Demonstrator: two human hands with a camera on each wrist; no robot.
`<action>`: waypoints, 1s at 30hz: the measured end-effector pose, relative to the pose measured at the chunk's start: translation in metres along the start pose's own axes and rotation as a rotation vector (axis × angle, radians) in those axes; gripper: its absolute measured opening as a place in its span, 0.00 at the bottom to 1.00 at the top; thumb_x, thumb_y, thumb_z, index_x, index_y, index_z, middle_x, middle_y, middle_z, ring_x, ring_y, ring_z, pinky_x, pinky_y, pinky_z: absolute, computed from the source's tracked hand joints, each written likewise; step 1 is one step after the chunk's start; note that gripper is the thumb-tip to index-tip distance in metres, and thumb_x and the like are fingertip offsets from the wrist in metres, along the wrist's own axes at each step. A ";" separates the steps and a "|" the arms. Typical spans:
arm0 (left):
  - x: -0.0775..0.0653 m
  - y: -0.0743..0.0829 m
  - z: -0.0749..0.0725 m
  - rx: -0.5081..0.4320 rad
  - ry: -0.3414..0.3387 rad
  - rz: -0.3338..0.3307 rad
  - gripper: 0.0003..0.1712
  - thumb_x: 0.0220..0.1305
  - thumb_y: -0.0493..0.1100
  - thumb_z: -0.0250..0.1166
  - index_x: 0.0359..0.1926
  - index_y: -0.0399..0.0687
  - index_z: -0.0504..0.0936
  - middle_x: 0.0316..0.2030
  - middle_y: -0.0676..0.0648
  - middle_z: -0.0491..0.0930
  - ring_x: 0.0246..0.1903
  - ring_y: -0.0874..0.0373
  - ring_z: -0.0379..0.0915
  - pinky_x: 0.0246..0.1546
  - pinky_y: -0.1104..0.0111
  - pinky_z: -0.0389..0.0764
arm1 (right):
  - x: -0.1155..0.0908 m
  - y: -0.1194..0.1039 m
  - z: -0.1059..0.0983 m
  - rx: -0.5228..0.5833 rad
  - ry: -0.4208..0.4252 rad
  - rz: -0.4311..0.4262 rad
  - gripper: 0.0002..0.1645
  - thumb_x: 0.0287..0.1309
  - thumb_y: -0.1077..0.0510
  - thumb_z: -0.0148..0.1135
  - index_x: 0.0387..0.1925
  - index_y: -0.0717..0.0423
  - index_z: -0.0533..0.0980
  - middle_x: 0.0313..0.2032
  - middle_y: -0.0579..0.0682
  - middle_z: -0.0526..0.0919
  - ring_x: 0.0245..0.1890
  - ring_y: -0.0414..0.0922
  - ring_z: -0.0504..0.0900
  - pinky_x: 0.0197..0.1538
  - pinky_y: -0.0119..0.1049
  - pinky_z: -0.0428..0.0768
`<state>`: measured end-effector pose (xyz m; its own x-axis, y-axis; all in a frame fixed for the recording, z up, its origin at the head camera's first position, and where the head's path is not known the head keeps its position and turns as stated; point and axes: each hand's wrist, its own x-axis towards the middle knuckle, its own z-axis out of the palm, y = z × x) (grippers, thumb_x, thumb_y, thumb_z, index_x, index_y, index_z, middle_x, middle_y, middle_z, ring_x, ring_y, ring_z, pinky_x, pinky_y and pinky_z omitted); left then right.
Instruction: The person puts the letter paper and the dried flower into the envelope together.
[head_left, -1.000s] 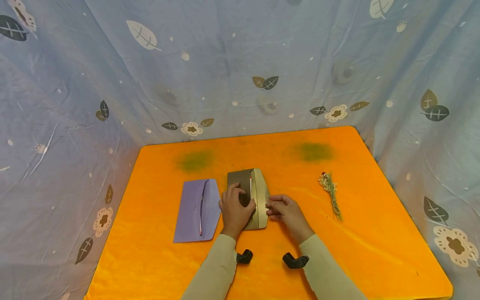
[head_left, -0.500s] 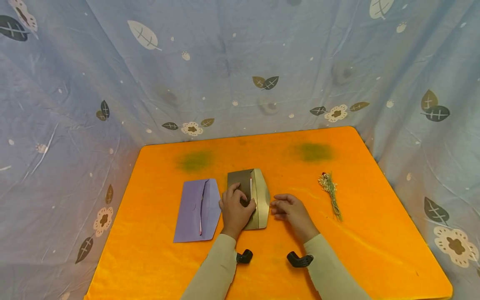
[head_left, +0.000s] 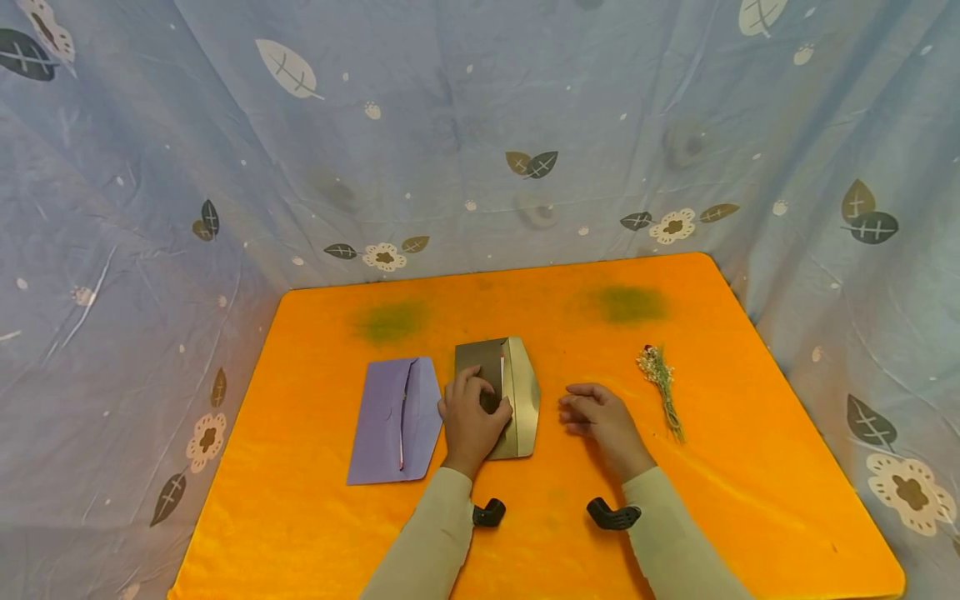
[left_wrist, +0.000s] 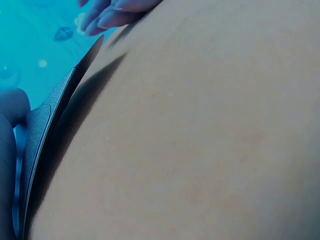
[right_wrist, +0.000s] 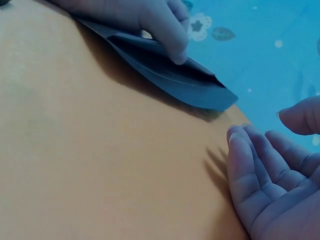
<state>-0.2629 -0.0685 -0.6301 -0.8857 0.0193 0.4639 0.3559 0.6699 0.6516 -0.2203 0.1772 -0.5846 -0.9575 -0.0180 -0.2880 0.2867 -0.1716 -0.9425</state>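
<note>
A dark olive envelope (head_left: 480,354) lies on the orange table with its pale gold flap (head_left: 528,404) unfolded to the right. A thin white, red-tipped edge (head_left: 502,367) shows in its pocket. My left hand (head_left: 472,421) holds the envelope across its body, fingers bent, thumb by the pocket opening. My right hand (head_left: 603,421) hovers apart from the flap, to its right, fingers loosely bent and holding nothing; its palm and fingers appear in the right wrist view. A purple envelope (head_left: 378,421), flap also unfolded, lies left of my left hand.
A small bunch of dried flowers (head_left: 660,383) lies right of my right hand on the orange table (head_left: 750,517). Blue patterned curtains (head_left: 450,125) surround the table at the back and sides.
My right hand has drawn away from the flap, moving to the right. The left hand and both envelopes have stayed in place.
</note>
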 end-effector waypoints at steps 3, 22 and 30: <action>0.000 0.000 0.000 -0.002 -0.007 -0.006 0.15 0.62 0.47 0.77 0.33 0.55 0.75 0.68 0.43 0.78 0.64 0.39 0.71 0.55 0.38 0.64 | -0.001 -0.002 -0.005 -0.008 0.013 -0.008 0.25 0.84 0.58 0.56 0.71 0.71 0.70 0.57 0.66 0.83 0.46 0.51 0.88 0.50 0.42 0.88; 0.000 0.002 0.000 0.006 0.000 -0.009 0.14 0.61 0.47 0.78 0.36 0.55 0.78 0.68 0.45 0.78 0.63 0.40 0.72 0.54 0.39 0.64 | -0.008 -0.018 -0.038 -0.082 0.064 -0.072 0.29 0.86 0.54 0.55 0.73 0.71 0.68 0.60 0.63 0.83 0.52 0.50 0.86 0.52 0.39 0.86; 0.001 0.003 -0.002 0.002 0.005 -0.006 0.17 0.61 0.47 0.78 0.29 0.56 0.74 0.67 0.44 0.78 0.64 0.39 0.72 0.55 0.38 0.64 | -0.016 -0.031 -0.056 -0.142 0.148 -0.092 0.33 0.84 0.47 0.57 0.74 0.67 0.69 0.63 0.57 0.82 0.59 0.54 0.82 0.58 0.39 0.82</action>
<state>-0.2615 -0.0678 -0.6264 -0.8862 0.0117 0.4631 0.3500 0.6718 0.6528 -0.2122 0.2384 -0.5603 -0.9675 0.1375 -0.2120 0.2105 -0.0256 -0.9773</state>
